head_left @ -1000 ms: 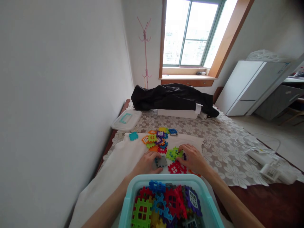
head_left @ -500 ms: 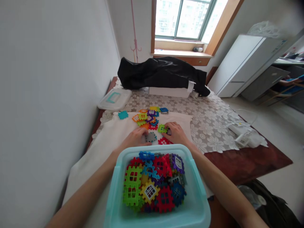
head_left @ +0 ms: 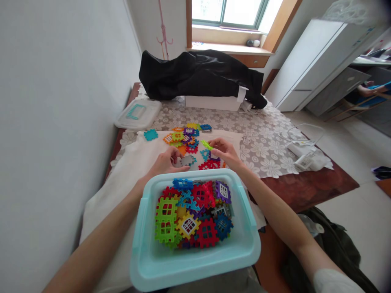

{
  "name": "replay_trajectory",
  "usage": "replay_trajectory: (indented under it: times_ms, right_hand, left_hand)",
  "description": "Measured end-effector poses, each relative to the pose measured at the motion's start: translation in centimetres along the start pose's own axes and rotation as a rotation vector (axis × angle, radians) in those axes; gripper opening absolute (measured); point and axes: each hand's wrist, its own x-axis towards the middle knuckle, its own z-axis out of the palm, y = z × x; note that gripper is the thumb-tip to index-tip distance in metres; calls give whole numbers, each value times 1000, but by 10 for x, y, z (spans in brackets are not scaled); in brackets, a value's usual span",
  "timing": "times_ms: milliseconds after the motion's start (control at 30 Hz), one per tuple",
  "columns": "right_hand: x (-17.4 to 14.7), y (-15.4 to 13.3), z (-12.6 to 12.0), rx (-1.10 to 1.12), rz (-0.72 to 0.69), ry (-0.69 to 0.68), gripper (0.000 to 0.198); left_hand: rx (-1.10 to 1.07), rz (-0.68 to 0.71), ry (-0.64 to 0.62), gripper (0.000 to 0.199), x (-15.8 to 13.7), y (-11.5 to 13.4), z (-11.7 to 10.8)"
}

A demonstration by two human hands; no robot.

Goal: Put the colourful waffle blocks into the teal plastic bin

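Note:
My left hand (head_left: 167,161) is closed on the edge of a grey notched building tile (head_left: 187,160), low over the white cloth. In my right hand (head_left: 225,152) a lime green building tile (head_left: 207,145) is pinched by the fingertips and tilted on edge. Below that hand lie a purple window tile (head_left: 214,156), a light blue tile (head_left: 205,154) and red tiles (head_left: 209,165). A heap of mixed tiles (head_left: 178,136) spreads beyond and between both hands. Nearest me stands a light turquoise tub (head_left: 195,273), partly filled with colourful tiles.
On the white cloth (head_left: 128,171) a single teal tile (head_left: 150,134) lies apart at the left. A clear lid (head_left: 138,114) is by the wall. A black cover (head_left: 201,75) drapes a white box at the back. White cables and a charger (head_left: 305,156) sit at right.
My right hand has raised the lime green tile off the cloth and tipped it, uncovering the light blue and purple tiles. My left hand stays at the grey tile. The view has tilted down.

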Motion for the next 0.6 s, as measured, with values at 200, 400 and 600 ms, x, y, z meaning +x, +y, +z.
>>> replay_trajectory:
  times_ms: [200, 400, 600]
  right_hand:
    - [-9, -26, -8, 321, -32, -300, 59]
    - [-17, -45, -11, 295, -148, -469, 57]
    - [-14, -61, -14, 230, -239, -732, 52]
  left_hand:
    - [-750, -55, -9, 68, 5, 11, -23]
    - [-731, -73, -409, 83, -13, 29, -32]
    - [-624, 64, -604, 83, -8, 29, -41]
